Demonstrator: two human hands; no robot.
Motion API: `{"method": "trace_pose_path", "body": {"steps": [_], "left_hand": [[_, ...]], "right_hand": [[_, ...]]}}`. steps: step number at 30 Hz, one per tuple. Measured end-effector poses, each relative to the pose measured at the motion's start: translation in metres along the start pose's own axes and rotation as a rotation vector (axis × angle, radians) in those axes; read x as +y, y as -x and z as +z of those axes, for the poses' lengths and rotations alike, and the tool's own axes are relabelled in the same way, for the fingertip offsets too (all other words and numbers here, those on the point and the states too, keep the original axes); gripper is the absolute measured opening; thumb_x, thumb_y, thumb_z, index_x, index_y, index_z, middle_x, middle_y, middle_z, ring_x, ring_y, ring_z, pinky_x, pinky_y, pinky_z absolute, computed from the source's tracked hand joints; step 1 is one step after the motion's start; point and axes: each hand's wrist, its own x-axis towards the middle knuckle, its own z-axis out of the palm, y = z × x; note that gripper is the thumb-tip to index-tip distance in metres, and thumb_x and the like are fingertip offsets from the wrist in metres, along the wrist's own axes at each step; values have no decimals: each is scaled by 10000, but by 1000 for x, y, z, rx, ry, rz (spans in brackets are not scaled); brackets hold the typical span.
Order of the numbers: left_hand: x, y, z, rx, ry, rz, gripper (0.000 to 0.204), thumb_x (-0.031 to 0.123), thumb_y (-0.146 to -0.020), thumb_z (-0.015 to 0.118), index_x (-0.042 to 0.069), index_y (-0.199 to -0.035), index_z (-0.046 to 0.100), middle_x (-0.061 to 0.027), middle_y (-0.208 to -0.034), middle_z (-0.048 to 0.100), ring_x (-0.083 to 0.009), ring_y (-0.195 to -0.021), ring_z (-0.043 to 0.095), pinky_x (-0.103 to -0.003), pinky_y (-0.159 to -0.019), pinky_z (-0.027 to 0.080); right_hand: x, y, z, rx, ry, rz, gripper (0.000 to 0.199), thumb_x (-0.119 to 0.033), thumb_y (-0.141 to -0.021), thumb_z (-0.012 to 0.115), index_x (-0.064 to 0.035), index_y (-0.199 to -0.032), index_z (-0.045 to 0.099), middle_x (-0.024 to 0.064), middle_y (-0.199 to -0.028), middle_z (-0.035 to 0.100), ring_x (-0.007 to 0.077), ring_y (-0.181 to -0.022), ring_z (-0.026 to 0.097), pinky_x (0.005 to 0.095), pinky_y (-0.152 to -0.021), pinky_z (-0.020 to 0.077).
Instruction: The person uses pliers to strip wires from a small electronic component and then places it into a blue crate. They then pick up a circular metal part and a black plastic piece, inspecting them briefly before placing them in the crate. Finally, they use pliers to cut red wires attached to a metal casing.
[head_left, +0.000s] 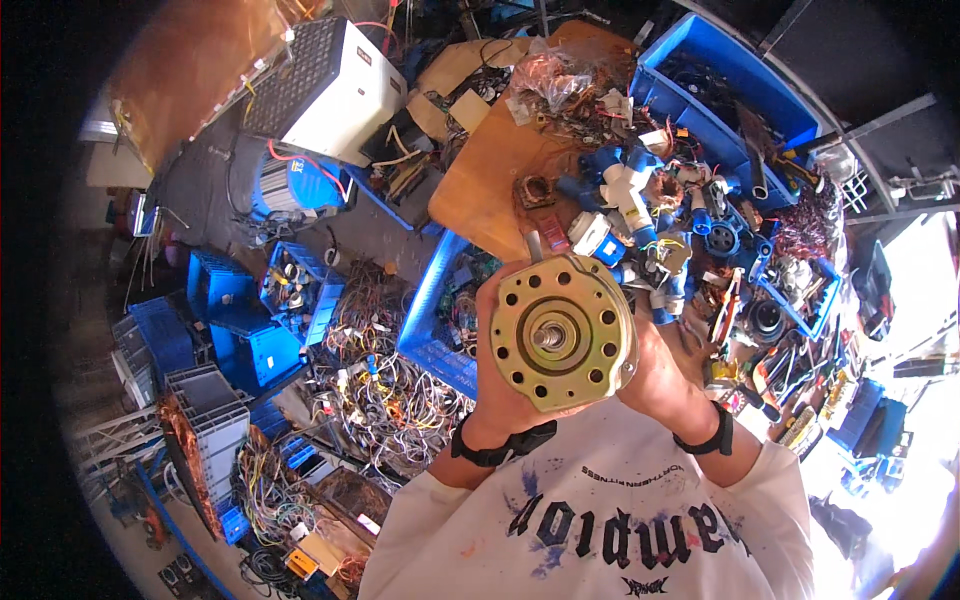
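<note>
Between my two hands is what looks like an electric motor (590, 372), raised in front of my chest. Its yellowish metal flange faces the camera, with several round holes near the rim and a short shaft at the centre. My left hand (490, 395) wraps round the motor's left side. Against the right side presses my right hand (655, 375), also closed on it. Most of the fingers and the motor's body are hidden behind the flange. A thin metal rod (534, 246) shows just above the flange; whether it belongs to the motor I cannot tell.
A wooden board (485, 185) lies ahead, with blue and white plug connectors (625, 190) and hand tools to its right. A blue crate (425, 335) stands left of my hands, beside piled cables (390, 400). Farther right is a large blue bin (700, 125).
</note>
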Motion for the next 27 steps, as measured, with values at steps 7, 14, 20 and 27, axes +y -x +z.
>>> {"method": "trace_pose_path", "body": {"steps": [7,14,20,27], "left_hand": [[-11,3,6,13,-42,-219,1128,114,-489,918,47,-1375,225,-134,-1322,447,-216,-1193,490,-370,-1011,408],[-60,27,-44,-142,-407,-145,841,306,-752,718,108,-1446,285,-117,-1429,393,-272,-1322,367,-447,-1101,306],[-61,-5,-13,103,41,-197,846,7,-608,714,25,-1378,364,-108,-1296,501,-263,-1188,500,-387,-1023,402],[-70,-26,11,-52,-14,-263,690,67,-704,704,-7,-1332,428,-120,-1249,541,-260,-1146,533,-396,-997,425]], "right_hand": [[10,4,-6,54,-126,16,466,21,-744,608,22,-1201,522,262,-1068,604,433,-961,597,427,-797,517],[31,27,-29,155,-101,150,324,-205,-832,664,2,-1065,575,201,-1007,590,388,-920,603,453,-791,492],[98,114,-38,257,56,506,267,-277,-852,649,-87,-1035,603,109,-822,656,334,-816,638,433,-712,495],[136,197,-48,401,41,860,215,-233,-865,631,-78,-1014,633,120,-879,680,306,-835,660,392,-709,512]]}}
